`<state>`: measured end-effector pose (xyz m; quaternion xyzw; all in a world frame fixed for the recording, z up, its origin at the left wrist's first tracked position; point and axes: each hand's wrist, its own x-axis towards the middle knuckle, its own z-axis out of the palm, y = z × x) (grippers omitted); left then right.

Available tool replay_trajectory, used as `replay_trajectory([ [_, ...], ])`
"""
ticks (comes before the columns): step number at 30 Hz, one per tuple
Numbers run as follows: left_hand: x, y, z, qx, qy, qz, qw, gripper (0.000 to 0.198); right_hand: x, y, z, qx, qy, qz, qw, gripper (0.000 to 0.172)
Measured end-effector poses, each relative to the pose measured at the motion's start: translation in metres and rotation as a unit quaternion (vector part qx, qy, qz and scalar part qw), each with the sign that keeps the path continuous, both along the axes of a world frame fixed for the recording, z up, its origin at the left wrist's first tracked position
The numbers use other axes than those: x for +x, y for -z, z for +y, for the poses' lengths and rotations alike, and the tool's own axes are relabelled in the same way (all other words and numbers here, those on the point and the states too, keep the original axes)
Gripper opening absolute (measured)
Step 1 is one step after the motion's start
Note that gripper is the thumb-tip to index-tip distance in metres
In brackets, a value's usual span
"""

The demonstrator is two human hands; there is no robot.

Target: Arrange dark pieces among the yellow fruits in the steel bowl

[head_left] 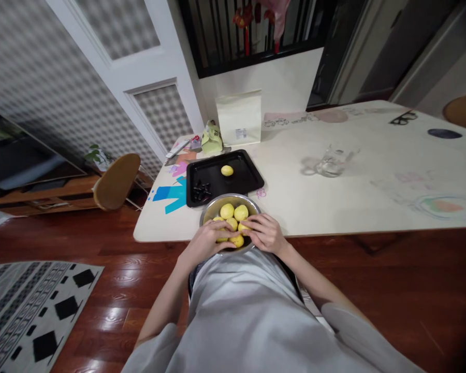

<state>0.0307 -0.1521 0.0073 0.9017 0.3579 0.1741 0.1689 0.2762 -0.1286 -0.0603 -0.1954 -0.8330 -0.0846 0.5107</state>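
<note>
A metal bowl (212, 207) at the table's near edge holds several yellow dough balls (233, 211). My left hand (205, 241) and my right hand (266, 233) are both in the bowl's near side, fingers curled around a yellow dough ball (237, 240) between them. Just behind the bowl lies a black baking tray (248, 181) with one yellow ball (227, 170) on it and a small pile of dark pieces (202, 190) at its left end.
A white paper bag (239, 118) and a green packet (212, 139) stand behind the tray. A clear glass jug (330, 163) sits mid-table. Glasses (404, 118) lie far right. A wooden chair (116, 181) stands left of the table, a patterned rug (31, 311) on the floor.
</note>
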Motion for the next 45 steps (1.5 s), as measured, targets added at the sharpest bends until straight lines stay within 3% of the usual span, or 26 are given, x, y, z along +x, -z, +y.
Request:
replay_trajectory([
  [8,0.012,-0.004,0.002,-0.002,-0.024,0.031,0.999,0.029,0.002,-0.001,-0.001,-0.023,0.007,0.033,0.999,0.023],
  [15,0.013,0.003,-0.001,0.023,-0.057,0.023,0.998,0.025,0.0,0.001,0.0,-0.046,0.003,0.067,0.997,0.029],
  [20,0.003,-0.001,0.005,-0.024,0.01,-0.047,0.999,0.035,-0.002,0.002,-0.001,-0.051,0.002,0.082,0.995,0.029],
  [23,-0.005,-0.013,0.028,-0.013,-0.01,-0.105,0.994,0.031,-0.003,0.003,-0.002,-0.055,0.003,0.089,0.995,0.031],
  [26,-0.009,-0.021,0.077,0.067,-0.088,-0.112,0.988,0.03,-0.005,0.003,-0.002,-0.056,0.004,0.101,0.993,0.032],
  [28,-0.007,-0.019,0.119,0.096,-0.118,-0.095,0.984,0.038,-0.005,0.004,-0.002,-0.057,0.002,0.105,0.993,0.032],
  [31,0.003,-0.01,0.179,0.061,-0.134,-0.018,0.989,0.052,-0.006,0.004,-0.002,-0.059,-0.002,0.106,0.993,0.033],
  [34,0.017,-0.001,0.22,0.042,-0.126,0.025,0.991,0.056,-0.007,0.003,-0.003,-0.057,-0.004,0.11,0.992,0.032],
  [40,0.032,0.008,0.243,0.043,-0.108,0.047,0.992,0.053,-0.008,0.003,-0.004,-0.058,-0.001,0.117,0.991,0.03],
  [45,0.026,-0.009,0.233,0.056,-0.104,0.056,0.991,0.044,-0.01,0.006,-0.005,-0.076,-0.007,0.129,0.989,0.031],
])
